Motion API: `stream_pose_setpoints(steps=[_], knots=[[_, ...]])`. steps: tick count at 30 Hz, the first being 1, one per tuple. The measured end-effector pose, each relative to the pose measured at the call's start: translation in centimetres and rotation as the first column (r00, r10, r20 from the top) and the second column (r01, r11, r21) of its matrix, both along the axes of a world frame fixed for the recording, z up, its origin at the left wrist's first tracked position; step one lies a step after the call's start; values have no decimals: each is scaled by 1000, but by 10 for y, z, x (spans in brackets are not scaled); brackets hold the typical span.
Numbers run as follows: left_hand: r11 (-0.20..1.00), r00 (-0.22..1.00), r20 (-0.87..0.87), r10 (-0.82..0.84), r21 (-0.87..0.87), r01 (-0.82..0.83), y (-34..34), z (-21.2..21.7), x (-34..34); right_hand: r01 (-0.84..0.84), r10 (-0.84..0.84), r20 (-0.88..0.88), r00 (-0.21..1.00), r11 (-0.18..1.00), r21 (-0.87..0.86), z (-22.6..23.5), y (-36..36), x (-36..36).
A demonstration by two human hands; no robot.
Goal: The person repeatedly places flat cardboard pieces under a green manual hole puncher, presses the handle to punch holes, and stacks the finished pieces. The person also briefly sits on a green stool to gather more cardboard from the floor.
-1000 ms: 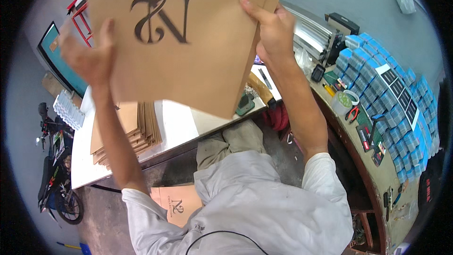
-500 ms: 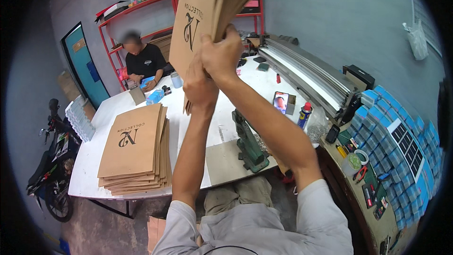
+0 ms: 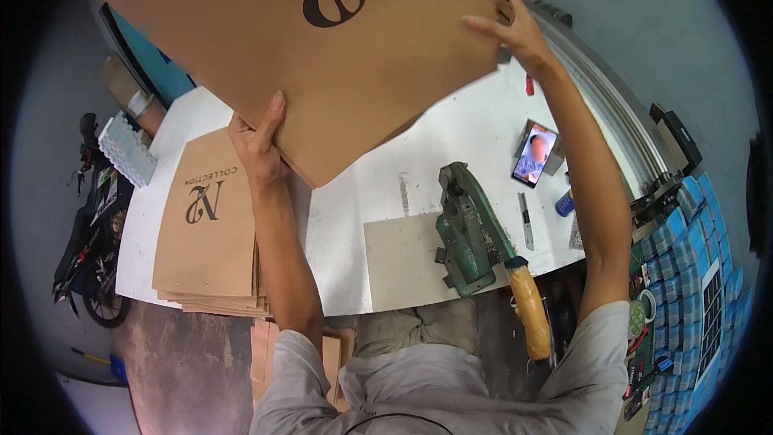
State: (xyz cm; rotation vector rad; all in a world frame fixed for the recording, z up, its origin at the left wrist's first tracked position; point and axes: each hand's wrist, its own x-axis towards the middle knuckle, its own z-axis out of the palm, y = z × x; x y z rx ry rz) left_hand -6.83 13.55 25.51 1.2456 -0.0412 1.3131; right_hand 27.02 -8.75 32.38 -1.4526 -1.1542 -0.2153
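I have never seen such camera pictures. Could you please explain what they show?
There is no robot; a person works bare-handed. All pictures come from a fisheye camera on that person's head, looking down, so straight edges bend. In the latest one, the left hand grips a large brown paper piece near its lower corner; the right hand is spread at the right edge, its contact unclear. The white table carries a brown paper stack, a green metal device, a knife and a phone.
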Motion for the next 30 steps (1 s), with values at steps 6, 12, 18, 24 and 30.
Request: stream_pose_setpoints(steps=[6,12,18,24,30], knots=[[998,975,-219,-42,34,51,49,-80,36,-457,367,-440,820,881,-117,-74,32,43],[993,892,-442,-96,22,118,79,-139,84,-279,239,-525,817,960,3,-173,37,61],[975,850,-488,-197,-192,115,87,-140,112,17,-88,-469,879,988,-153,-167,59,58],[804,746,-443,-498,-558,205,122,-185,133,-36,-122,-519,846,958,-284,-214,89,93],[648,683,-400,-611,-748,142,150,-277,125,-121,-139,-394,909,815,-566,-281,51,59]])
